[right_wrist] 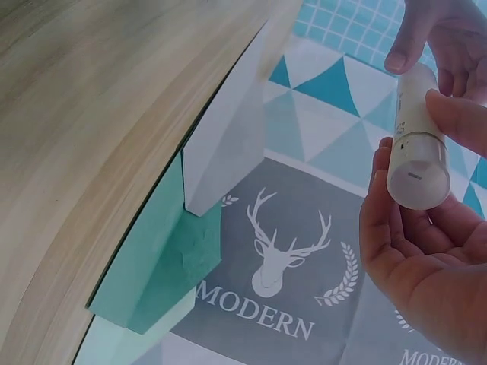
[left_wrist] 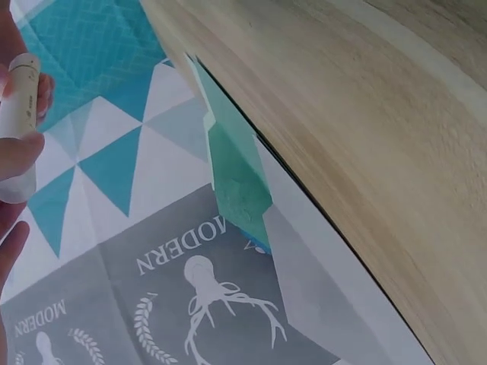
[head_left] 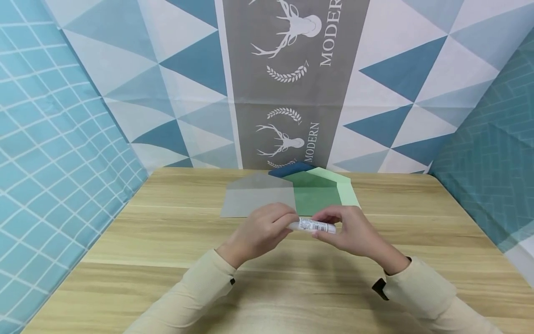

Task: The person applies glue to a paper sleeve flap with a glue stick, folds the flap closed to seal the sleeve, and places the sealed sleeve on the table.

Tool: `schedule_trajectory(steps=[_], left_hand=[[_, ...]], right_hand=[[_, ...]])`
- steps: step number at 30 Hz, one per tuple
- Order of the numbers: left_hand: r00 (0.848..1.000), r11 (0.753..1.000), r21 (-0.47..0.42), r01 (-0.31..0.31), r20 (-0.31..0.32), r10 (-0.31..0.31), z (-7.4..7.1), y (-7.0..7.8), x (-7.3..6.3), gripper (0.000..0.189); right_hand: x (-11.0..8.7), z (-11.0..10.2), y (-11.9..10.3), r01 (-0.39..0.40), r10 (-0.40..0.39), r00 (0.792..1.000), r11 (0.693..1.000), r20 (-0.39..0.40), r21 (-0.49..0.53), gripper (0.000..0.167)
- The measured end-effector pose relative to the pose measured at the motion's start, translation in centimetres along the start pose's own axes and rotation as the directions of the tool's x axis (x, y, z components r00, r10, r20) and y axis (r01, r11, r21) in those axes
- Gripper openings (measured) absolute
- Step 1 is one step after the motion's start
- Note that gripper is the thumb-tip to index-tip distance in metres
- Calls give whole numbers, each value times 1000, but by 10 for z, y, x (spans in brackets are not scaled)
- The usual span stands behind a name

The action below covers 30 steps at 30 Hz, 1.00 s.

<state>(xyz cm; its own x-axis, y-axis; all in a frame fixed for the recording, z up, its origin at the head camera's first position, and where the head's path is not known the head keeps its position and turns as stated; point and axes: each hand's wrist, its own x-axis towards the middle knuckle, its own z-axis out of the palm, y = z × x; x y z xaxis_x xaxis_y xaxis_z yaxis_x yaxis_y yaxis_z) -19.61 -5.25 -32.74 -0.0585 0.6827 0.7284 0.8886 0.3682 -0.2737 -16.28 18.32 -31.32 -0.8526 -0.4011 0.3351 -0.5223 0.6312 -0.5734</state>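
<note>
A white glue stick (head_left: 314, 226) with a printed label and barcode is held between both hands, above the table in front of the envelopes. My left hand (head_left: 267, 227) grips its left end, covering that end in the head view. Thumb and fingers of my right hand (head_left: 350, 229) pinch the other end. The right wrist view shows the stick's round end (right_wrist: 418, 184) facing the camera, with the right thumb on its side. Behind the hands lie a grey envelope (head_left: 258, 197) and a green envelope (head_left: 317, 195), flaps spread away from me.
A pale green envelope (head_left: 348, 190) and a dark blue envelope (head_left: 289, 169) peek out from beneath the green one. The wooden table (head_left: 125, 287) ends at a patterned backdrop (head_left: 288, 93) with deer heads. A blue gridded sheet (head_left: 50, 139) borders the left side, a teal one (head_left: 492, 162) the right.
</note>
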Motion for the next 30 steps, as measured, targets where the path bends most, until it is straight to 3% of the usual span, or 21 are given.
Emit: schedule_trajectory(steps=[4, 8, 12, 16, 21, 25, 30], left_hand=[[1000, 1000, 24, 2, -2, -2, 0, 2, 1, 24], [996, 995, -67, 81, 39, -78, -1, 3, -1, 27], [977, 951, -226, 210, 83, -196, -4, 3, -5, 29], [967, 919, -301, 256, 91, -239, -5, 1, -7, 29], [960, 894, -348, 281, 95, -265, -8, 0, -9, 29], [941, 871, -356, 338, 106, -322, -11, -2, -14, 27], [913, 860, -306, 409, 141, -384, -16, -9, -22, 25]], right_hand=[[0, 0, 1, 1, -1, 1000, 1000, 11, 10, 21], [0, -2, 2, 3, -4, 1000, 1000, 27, 15, 22], [-1, -4, 5, 5, -5, 999, 1000, 31, 12, 23], [-2, -5, 6, 18, -19, 1000, 1000, 22, 13, 24], [-1, -3, 6, 35, -35, 999, 999, 10, 26, 24], [0, -3, 6, 40, -40, 999, 999, -6, 18, 24], [-1, -4, 7, 13, -13, 1000, 1000, -21, 2, 23]])
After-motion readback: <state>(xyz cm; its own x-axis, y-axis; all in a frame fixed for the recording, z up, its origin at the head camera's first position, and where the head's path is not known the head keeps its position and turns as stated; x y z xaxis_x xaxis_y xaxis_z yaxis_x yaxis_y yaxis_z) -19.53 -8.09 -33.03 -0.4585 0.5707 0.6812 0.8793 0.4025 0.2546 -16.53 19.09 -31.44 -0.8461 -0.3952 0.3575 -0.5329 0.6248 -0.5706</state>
